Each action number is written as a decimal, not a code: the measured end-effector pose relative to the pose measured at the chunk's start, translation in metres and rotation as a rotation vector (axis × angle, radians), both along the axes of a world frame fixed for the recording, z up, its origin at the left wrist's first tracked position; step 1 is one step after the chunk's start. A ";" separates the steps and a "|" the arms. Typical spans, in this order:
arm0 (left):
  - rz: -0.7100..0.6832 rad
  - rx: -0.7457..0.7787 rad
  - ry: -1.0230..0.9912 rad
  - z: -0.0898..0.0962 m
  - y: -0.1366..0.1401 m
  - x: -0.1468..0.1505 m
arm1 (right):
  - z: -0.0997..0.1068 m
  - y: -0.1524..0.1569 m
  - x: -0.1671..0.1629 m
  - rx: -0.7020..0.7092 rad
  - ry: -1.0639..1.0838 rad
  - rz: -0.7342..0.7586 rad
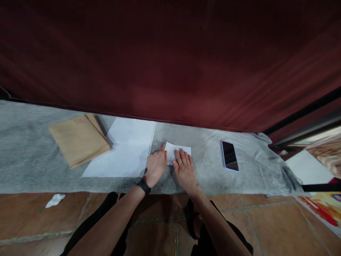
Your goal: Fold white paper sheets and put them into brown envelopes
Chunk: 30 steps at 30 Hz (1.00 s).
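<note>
A small folded white paper (181,148) lies on a grey blanket (32,156) spread over the floor. My right hand (184,170) rests flat on the paper's near part with the fingers spread. My left hand (156,165) touches the paper's left edge with its fingertips; a black band sits on that wrist. Neither hand lifts the paper.
A stack of white sheets (125,149) lies just left of my hands, and brown envelopes (78,139) further left. A phone (229,155) lies face up to the right. A dark red curtain (170,60) hangs behind. A crumpled white scrap (55,200) sits on the tiled floor.
</note>
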State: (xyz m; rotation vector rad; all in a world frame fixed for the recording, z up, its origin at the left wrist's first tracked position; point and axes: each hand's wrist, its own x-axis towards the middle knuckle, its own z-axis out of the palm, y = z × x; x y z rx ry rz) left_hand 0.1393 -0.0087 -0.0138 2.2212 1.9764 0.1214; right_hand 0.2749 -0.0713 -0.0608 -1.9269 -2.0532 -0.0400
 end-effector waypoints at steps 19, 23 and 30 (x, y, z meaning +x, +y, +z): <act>-0.085 -0.031 -0.035 0.005 -0.009 0.001 | -0.009 0.001 -0.002 0.051 -0.039 -0.020; -0.121 -0.013 -0.034 0.004 -0.013 0.001 | -0.010 0.001 -0.001 0.044 -0.049 -0.014; -0.160 0.016 0.006 -0.002 -0.017 0.001 | -0.011 0.001 0.000 0.047 -0.046 -0.016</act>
